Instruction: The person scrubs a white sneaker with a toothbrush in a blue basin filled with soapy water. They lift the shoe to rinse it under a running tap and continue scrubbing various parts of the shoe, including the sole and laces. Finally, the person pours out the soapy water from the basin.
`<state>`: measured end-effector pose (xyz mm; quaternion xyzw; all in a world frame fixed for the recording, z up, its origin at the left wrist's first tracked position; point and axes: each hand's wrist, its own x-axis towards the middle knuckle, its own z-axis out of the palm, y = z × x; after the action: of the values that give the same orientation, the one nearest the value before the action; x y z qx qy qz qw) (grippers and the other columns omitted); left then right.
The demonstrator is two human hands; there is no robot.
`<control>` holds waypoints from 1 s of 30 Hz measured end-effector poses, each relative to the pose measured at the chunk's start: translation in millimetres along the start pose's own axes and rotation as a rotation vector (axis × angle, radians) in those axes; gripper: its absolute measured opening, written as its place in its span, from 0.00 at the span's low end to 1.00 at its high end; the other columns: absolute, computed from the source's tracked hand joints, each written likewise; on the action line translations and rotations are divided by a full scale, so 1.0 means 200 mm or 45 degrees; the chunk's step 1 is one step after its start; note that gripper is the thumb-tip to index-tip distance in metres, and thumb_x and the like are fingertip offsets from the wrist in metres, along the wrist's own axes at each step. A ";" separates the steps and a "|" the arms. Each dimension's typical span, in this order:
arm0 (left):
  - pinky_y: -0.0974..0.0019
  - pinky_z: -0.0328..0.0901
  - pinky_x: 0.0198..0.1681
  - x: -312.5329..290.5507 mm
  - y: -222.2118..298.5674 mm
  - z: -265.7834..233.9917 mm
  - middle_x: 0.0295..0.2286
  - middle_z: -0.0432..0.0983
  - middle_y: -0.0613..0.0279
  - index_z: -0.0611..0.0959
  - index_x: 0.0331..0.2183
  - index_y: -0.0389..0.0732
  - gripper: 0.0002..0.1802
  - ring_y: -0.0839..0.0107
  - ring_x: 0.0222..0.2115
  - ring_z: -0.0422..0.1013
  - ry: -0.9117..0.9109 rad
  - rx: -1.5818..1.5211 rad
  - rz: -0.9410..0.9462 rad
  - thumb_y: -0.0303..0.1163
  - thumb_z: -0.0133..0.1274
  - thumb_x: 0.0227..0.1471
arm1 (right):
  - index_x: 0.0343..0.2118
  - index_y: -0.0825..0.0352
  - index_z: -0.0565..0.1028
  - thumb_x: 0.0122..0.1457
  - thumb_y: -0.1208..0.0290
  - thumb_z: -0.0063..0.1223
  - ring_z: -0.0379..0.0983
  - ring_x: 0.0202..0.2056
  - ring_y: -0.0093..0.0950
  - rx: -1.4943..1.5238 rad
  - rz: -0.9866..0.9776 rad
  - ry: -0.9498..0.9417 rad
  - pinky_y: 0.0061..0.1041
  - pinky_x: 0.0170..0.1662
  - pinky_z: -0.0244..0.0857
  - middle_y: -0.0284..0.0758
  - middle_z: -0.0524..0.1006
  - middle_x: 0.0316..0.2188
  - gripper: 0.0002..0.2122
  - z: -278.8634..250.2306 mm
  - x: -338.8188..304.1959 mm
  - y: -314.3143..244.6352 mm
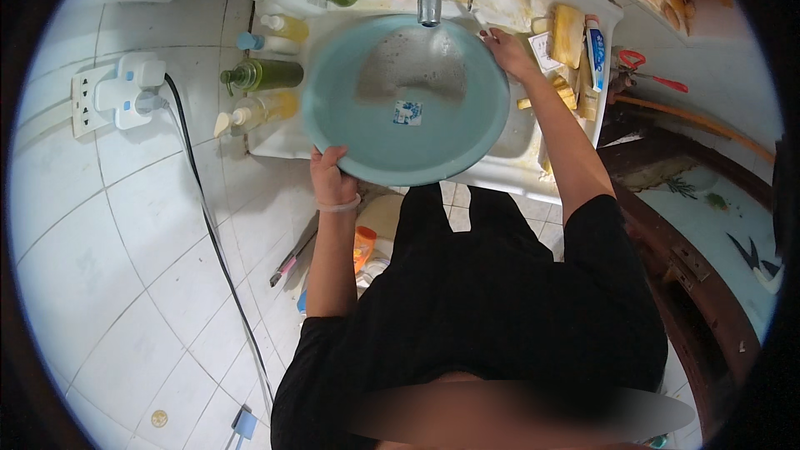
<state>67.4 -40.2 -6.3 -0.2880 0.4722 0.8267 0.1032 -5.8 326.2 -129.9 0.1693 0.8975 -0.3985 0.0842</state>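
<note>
A pale blue-green basin [350,137] rests on the washbasin [275,143], beneath a metal tap [429,0]. Inside it lies a greyish, bubbly patch [408,67]; whether that is foamy water or something under water, I cannot tell. A small blue-and-white square label [407,112] shows on the basin's bottom. My left hand [333,179], with a pale band at the wrist, is closed on the near left rim, thumb on top. At the far right, my right hand [510,54] holds the rim with its fingers over the edge.
Green bottles [262,75], pump bottles [258,112] and other bottles line the left and back ledge. Yellow bar-shaped packs [568,37], a toothpaste tube [596,54] and red-handled scissors [650,71] lie right. A black cable [208,225] hangs from the plugged-in adapter [129,92].
</note>
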 end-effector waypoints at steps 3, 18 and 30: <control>0.64 0.64 0.44 0.06 -0.06 -0.02 0.35 0.72 0.58 0.72 0.39 0.36 0.21 0.64 0.36 0.69 0.020 -0.091 -0.026 0.15 0.48 0.38 | 0.44 0.68 0.70 0.58 0.72 0.39 0.72 0.39 0.43 -0.701 -0.432 0.080 0.34 0.44 0.65 0.49 0.75 0.33 0.13 -0.01 0.11 0.19; 0.64 0.66 0.42 0.08 -0.09 -0.08 0.34 0.73 0.59 0.74 0.37 0.37 0.18 0.66 0.34 0.70 -0.044 -0.002 -0.016 0.14 0.47 0.39 | 0.38 0.64 0.69 0.59 0.68 0.34 0.74 0.33 0.45 -0.744 -0.340 0.010 0.41 0.35 0.69 0.47 0.76 0.34 0.11 0.00 0.29 0.00; 0.67 0.65 0.40 0.01 -0.11 -0.07 0.33 0.73 0.61 0.73 0.38 0.37 0.19 0.70 0.33 0.70 -0.052 -0.008 0.015 0.14 0.46 0.39 | 0.39 0.64 0.71 0.58 0.68 0.35 0.74 0.34 0.43 -0.684 -0.330 -0.010 0.42 0.35 0.69 0.45 0.76 0.33 0.12 0.17 0.15 -0.05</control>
<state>80.5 -41.3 -28.4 -0.2685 0.4691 0.8345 0.1070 -36.7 300.8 -154.7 0.0234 0.9846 -0.1550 0.0778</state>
